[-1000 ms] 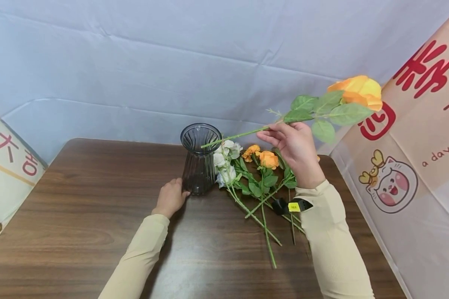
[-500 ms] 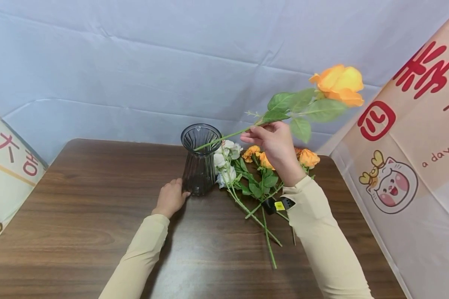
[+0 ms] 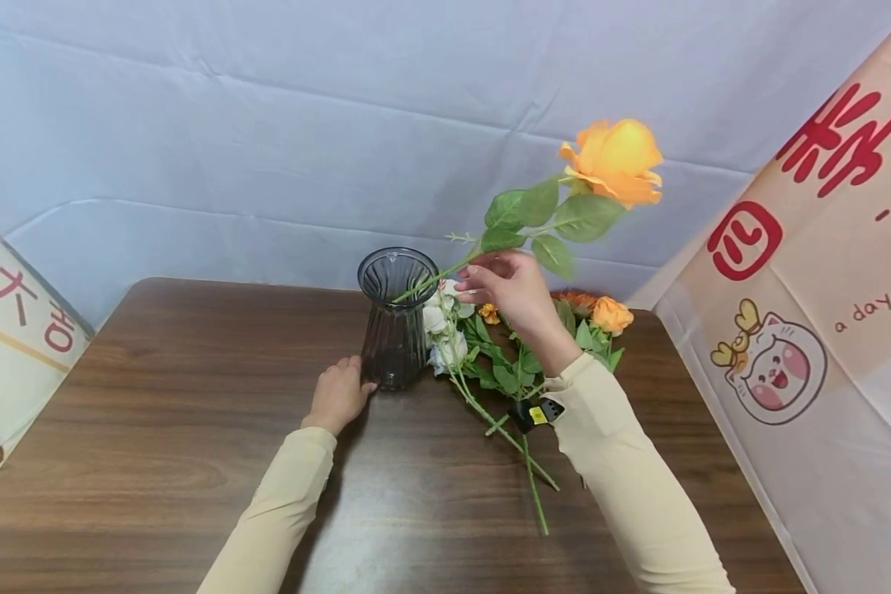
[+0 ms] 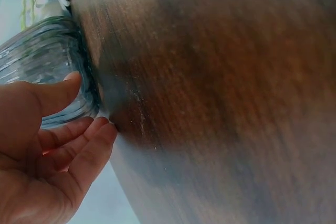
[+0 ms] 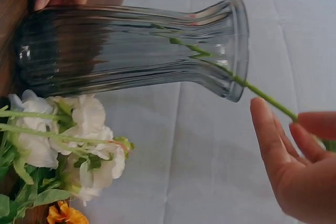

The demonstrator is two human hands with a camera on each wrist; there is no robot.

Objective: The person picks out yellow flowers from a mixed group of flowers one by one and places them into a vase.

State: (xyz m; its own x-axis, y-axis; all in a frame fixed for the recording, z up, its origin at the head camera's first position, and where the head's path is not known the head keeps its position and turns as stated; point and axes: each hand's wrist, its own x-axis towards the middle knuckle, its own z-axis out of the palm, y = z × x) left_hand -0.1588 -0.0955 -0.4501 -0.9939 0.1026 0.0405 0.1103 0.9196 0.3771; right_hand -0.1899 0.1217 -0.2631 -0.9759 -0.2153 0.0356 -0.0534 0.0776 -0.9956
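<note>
A smoky glass vase (image 3: 395, 338) with a flared rim stands upright on the table. My left hand (image 3: 338, 394) holds it low on its left side; in the left wrist view the thumb (image 4: 65, 90) lies on the glass and the fingers bend beside the base. Up and to the right of the rim, my right hand (image 3: 511, 293) pinches the stem of an orange artificial rose (image 3: 615, 161) with green leaves. The rose leans right, blossom high. In the right wrist view the stem (image 5: 270, 100) passes through the vase's mouth, its cut end inside the neck.
White artificial flowers (image 3: 445, 334) lie right beside the vase. More orange flowers (image 3: 610, 315) lie behind and right of my right arm, partly hidden, their green stems (image 3: 535, 487) pointing toward me. A pale cloth wall (image 3: 267, 148) rises behind the brown table (image 3: 156, 429).
My right hand has moved left and slightly down, bringing the rose more upright and its stem end from over the rim into the vase. The left hand and vase stay put.
</note>
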